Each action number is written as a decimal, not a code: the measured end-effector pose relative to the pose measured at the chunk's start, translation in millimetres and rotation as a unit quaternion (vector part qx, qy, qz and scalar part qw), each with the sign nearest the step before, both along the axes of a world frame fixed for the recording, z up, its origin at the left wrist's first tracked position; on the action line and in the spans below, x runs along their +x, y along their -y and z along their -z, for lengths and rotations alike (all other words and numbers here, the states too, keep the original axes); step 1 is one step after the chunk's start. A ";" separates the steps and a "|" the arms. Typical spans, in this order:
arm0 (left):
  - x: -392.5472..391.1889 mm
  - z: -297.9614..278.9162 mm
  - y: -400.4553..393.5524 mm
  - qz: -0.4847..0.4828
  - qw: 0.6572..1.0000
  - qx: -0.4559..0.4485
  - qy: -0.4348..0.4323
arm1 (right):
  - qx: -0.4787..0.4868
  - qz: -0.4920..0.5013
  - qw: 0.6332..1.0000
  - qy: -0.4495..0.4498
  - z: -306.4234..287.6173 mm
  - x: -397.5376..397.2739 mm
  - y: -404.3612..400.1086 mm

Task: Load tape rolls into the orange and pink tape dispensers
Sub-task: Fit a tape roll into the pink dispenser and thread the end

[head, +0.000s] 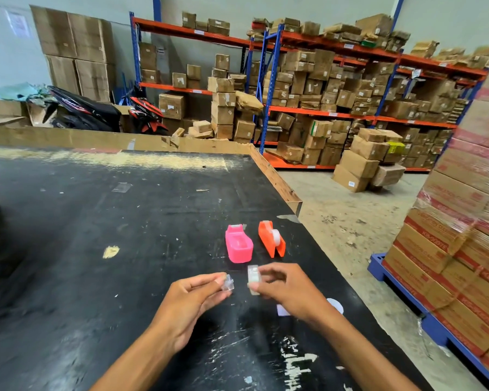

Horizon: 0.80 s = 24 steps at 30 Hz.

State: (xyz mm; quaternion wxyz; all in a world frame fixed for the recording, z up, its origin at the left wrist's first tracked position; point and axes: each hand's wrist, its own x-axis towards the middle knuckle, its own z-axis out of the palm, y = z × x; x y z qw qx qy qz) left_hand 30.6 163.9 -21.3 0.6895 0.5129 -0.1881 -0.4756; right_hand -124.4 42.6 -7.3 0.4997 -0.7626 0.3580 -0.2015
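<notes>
Tape roll (253, 279) pinched in my right hand (288, 289) near the empty pink dispenser (238, 245) | left hand (191, 299) gripped a clear piece (228, 284) | orange dispenser (271, 242) looked loaded | next, I judged: seat roll in pink.

pink dispenser (238, 244): glossy plastic | orange dispenser (271, 242): plastic | table (96, 221): scuffed matt black

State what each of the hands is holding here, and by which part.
The left hand pinches a small clear plastic piece at its near edge. The right hand grips a tape roll across its rim, thumb below.
</notes>
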 end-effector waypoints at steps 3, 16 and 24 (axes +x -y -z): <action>-5.3 -0.7 1.5 0.003 1.000 -0.011 0.024 | 0.058 -0.042 0.994 0.084 -14.0 -4.0 -8.6; -25.1 -12.4 4.8 0.009 0.982 -0.067 0.175 | -0.024 -0.058 0.988 0.142 -17.0 -12.0 -14.6; -31.5 -22.5 3.7 0.020 0.985 -0.061 0.162 | -0.051 -0.036 0.987 0.148 -17.9 -9.2 -17.1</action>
